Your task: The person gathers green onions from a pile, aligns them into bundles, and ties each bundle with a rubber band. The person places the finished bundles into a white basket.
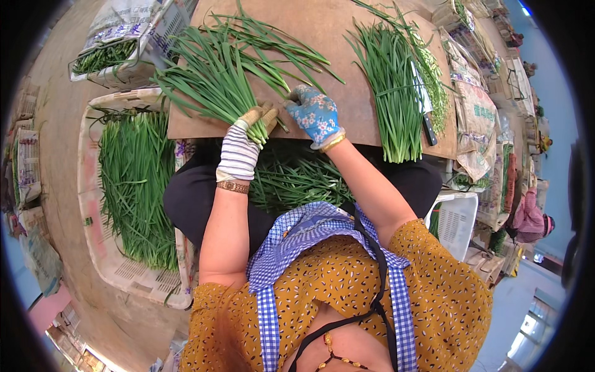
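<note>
My left hand (246,135), in a striped glove with tan fingers, grips a bunch of garlic chives (218,86) near its pale cut ends. The leaves fan out towards the far left of the wooden tabletop (320,123). Beside it, my right hand (314,114) wears a blue flowered glove and has its fingers curled. Loose chives (283,53) lie just beyond, some stalk ends meeting its fingertips; whether it pinches them is not clear. To the right rests a neat chive bundle (395,102), its stalk ends over the near edge.
A black-handled knife (428,125) lies right of the bundle, beside chopped pale trimmings (434,79). More chives (302,179) lie below the table edge. A white plastic crate (88,186) of chives stands left, another crate (114,79) behind it. Far right, a person (532,216) is visible.
</note>
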`<state>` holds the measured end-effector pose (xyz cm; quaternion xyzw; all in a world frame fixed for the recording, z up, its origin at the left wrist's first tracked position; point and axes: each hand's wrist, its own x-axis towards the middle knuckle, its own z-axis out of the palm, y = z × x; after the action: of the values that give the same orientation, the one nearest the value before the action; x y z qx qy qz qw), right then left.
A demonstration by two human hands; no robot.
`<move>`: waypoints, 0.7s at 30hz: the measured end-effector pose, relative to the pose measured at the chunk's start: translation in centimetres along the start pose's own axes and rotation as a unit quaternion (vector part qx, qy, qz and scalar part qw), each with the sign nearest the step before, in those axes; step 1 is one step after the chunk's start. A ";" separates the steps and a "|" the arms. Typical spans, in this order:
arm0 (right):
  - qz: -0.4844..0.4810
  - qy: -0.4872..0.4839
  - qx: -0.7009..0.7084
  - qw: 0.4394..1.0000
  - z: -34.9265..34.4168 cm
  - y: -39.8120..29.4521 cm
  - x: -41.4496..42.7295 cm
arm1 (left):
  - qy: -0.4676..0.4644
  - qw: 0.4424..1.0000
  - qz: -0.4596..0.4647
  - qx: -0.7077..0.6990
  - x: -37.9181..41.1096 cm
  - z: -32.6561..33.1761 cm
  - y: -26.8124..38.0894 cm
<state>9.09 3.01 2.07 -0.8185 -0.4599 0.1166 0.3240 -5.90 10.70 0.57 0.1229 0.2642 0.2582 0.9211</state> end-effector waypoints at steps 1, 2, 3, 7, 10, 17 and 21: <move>-0.029 -0.023 0.001 0.999 -0.6 -1.4 -0.6 | 0.011 1.000 0.000 0.015 0.2 -0.3 -0.1; -0.058 -0.046 0.003 0.997 -1.0 -2.8 -1.2 | 0.023 0.999 -0.001 0.029 0.5 -0.9 -0.3; -0.088 -0.069 0.004 0.994 -1.0 -3.6 -1.4 | 0.033 0.999 0.001 0.043 0.9 -1.5 -0.2; 0.046 -0.217 0.305 0.926 -1.2 -2.1 0.7 | -0.034 0.999 -0.011 -0.037 0.7 -1.6 0.2; 0.019 -0.054 0.001 0.998 1.4 0.6 2.7 | -0.018 0.999 0.002 -0.034 0.5 -0.9 0.0; -0.016 -0.004 -0.098 0.995 2.0 2.1 2.9 | 0.017 1.000 -0.005 -0.021 1.1 -1.8 -0.2; 0.040 0.004 0.120 0.992 0.4 -0.6 0.9 | 0.028 1.000 0.009 -0.004 0.9 -1.4 -0.2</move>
<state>8.95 4.11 2.28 -0.7920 -0.4081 0.1805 0.4167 -5.93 11.14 -1.10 0.1143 0.2875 0.2711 0.9114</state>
